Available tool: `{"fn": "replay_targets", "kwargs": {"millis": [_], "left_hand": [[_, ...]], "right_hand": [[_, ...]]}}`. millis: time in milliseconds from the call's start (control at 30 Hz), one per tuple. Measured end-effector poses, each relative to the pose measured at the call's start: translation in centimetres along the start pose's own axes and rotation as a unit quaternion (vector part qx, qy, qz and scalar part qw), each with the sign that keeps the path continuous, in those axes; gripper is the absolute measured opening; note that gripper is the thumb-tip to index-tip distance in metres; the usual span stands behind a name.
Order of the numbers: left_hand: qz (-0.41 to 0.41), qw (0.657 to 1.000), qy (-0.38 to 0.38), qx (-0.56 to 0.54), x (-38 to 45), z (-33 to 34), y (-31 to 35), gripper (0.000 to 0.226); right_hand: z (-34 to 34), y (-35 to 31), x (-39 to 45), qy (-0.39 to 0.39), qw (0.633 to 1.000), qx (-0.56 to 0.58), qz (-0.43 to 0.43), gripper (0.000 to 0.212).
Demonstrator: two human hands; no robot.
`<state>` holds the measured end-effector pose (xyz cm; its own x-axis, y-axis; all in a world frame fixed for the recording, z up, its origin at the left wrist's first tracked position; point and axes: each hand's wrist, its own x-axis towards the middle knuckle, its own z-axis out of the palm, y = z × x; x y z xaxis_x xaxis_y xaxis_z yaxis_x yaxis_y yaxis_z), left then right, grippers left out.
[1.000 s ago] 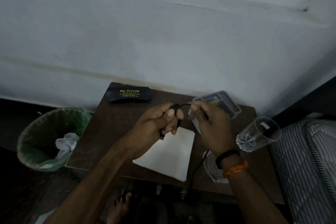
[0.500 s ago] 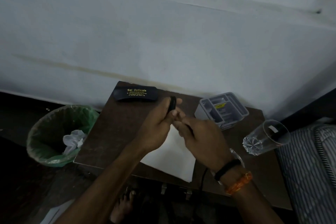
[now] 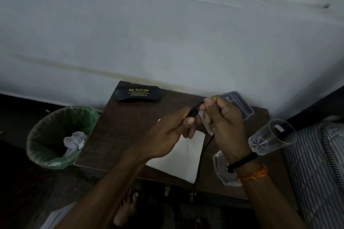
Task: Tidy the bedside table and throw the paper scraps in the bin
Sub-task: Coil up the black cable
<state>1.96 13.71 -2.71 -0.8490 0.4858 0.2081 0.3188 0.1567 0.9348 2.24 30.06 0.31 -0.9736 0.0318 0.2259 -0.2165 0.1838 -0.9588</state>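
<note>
Together above the bench (image 3: 119, 135), both hands, left hand (image 3: 167, 134) and right hand (image 3: 226, 126), pinch a thin black cable (image 3: 202, 156) trailing over white paper (image 3: 184, 160).

a dark brown surface (image 3: 130, 135) stands against a pale wall. at its far left corner lies a black spectacle case (image 3: 137, 94) with gold lettering. a grey compartment tray (image 3: 240, 104) sits at the far right. a white sheet of paper (image 3: 186, 158) lies near the front edge. toward the right stand a clear drinking glass (image 3: 273, 137) and, nearer the front, a low glass dish (image 3: 221, 169).
</note>
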Motion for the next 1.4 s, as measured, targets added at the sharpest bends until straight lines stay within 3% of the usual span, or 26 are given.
{"fn": "replay_targets", "kwargs": {"millis": [133, 233, 433, 500, 633, 767, 900, 967, 1167, 1300, 1400], "left_hand": [[-0.015, 0.993, -0.056, -0.104, -0.1, 0.0, 0.7, 0.025], [-0.022, 0.981, -0.043, -0.187, -0.1, -0.2, 1.0, 0.028], [-0.066, 0.939, 0.087, -0.327, 0.2, -0.6, 0.9, 0.032], [-0.072, 0.937, 0.134, -0.314, 0.5, -1.0, 0.3, 0.031], [-0.071, 0.969, 0.181, -0.15, 0.6, -1.1, -1.1, 0.027], [-0.075, 0.982, 0.162, -0.063, 0.2, -0.4, -1.5, 0.029], [-0.107, 0.978, 0.147, -0.098, 0.3, -0.8, -1.3, 0.032], [-0.099, 0.983, 0.116, -0.101, 0.2, -1.0, -0.7, 0.028], [-0.063, 0.99, -0.057, -0.117, -0.1, 0.2, 0.8, 0.03], [-0.082, 0.97, -0.011, -0.23, 0.1, -0.3, 1.0, 0.032], [-0.119, 0.944, 0.051, -0.303, 0.2, -0.5, 0.7, 0.032]], "right_hand": [[-0.3, 0.8, 0.1, 0.044, 0.995, -0.076, -0.039, 0.028], [-0.3, 2.0, 0.3, 0.049, 0.991, -0.119, -0.033, 0.028], [1.3, 4.1, -1.1, -0.098, 0.967, -0.231, 0.045, 0.03], [1.9, 3.9, -2.1, -0.147, 0.948, -0.281, 0.04, 0.033], [3.1, 3.0, -3.1, -0.177, 0.909, -0.374, -0.048, 0.045], [2.9, 1.0, -2.5, -0.168, 0.934, -0.297, -0.104, 0.039], [1.4, -0.5, -1.4, -0.175, 0.98, -0.091, -0.035, 0.025], [0.8, -0.5, -0.9, -0.133, 0.989, -0.061, -0.026, 0.025], [-0.2, 0.5, -0.3, 0.012, 0.976, -0.19, -0.107, 0.017], [-0.9, 1.9, -0.1, 0.036, 0.963, -0.251, -0.09, 0.023], [-1.1, 3.4, -0.4, -0.055, 0.948, -0.313, -0.016, 0.03]]}}
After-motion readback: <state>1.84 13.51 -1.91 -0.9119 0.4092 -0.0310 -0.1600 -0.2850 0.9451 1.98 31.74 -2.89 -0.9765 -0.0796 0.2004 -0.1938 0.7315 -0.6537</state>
